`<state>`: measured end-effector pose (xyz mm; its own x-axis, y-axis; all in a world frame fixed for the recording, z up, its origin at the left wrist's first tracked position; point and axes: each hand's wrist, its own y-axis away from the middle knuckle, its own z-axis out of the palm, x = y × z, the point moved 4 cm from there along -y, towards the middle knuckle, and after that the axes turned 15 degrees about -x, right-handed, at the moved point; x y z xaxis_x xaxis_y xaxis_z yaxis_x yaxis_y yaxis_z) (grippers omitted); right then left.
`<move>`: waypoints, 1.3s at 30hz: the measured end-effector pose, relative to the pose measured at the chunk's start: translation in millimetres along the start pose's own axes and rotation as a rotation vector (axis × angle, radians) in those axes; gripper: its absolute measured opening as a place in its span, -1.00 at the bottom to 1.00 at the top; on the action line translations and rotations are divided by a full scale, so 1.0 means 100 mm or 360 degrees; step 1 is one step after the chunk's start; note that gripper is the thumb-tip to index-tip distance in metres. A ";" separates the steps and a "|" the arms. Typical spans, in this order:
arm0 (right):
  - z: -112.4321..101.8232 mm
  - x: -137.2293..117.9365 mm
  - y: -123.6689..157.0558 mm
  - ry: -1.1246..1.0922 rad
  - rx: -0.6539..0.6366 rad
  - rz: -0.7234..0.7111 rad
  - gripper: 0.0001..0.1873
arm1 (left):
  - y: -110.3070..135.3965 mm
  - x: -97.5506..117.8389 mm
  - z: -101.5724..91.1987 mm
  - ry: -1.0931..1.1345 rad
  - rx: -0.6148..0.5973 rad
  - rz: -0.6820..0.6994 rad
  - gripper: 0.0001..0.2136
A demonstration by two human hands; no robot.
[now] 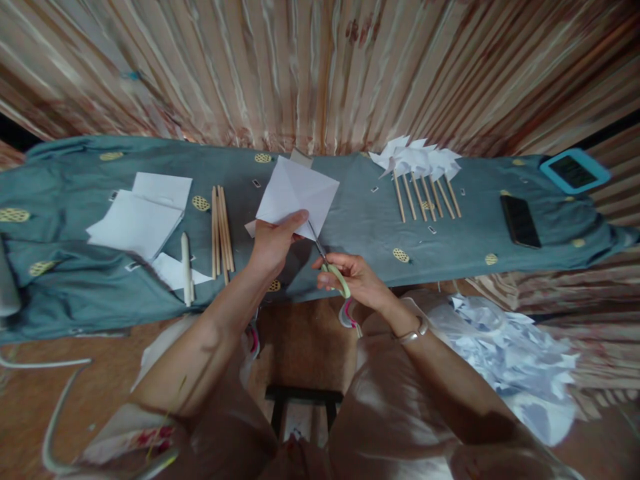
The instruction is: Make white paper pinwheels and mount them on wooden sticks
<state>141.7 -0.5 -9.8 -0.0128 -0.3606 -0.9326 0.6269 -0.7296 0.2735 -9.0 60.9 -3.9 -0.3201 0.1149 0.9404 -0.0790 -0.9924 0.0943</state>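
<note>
My left hand (276, 241) pinches the lower edge of a square sheet of white paper (300, 190), thumb on top. Faint crease lines cross the sheet. In my right hand (353, 275) is a pair of scissors (340, 279) with light green handles, my fingers in the loops. Its blades lie at the paper's lower corner, close to my left thumb. To the left of the sheet is a row of wooden sticks (220, 230). Farther right, several white paper pinwheels (420, 160) on sticks lie side by side.
White paper sheets (137, 220) and a white pen-like tool (186, 270) lie left on the green cloth (350, 227). A phone (520, 220) and a blue-framed device (575, 170) are at the right. Below stands a clear bag of white paper pieces (520, 360). A curtain (300, 73) hangs behind.
</note>
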 end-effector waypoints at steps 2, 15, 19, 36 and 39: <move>-0.01 0.01 0.00 -0.0001 -0.0001 0.0003 -0.55 | 0.00 0.00 0.00 -0.0006 0.0007 -0.0003 -0.66; -0.01 0.01 0.00 0.0017 -0.0013 -0.0044 -0.57 | -0.01 -0.02 0.00 0.0052 -0.0008 0.0025 -0.70; 0.00 0.00 0.00 -0.0016 -0.0017 -0.0027 -0.57 | 0.01 -0.01 0.02 0.0059 -0.0012 0.0039 -0.70; -0.03 0.03 -0.01 0.0051 0.0005 -0.0013 -0.53 | 0.01 0.03 0.01 0.0134 -0.0045 0.0012 -0.73; -0.03 0.02 -0.01 0.0059 0.0008 -0.0009 -0.53 | 0.00 0.03 0.02 0.0111 -0.0064 0.0002 -0.73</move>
<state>144.0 1.1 -13.0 0.0125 -0.3345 -0.9423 0.6229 -0.7345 0.2691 -8.6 60.9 -0.3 -0.3854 0.1180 0.9152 -0.1159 -0.9901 0.0788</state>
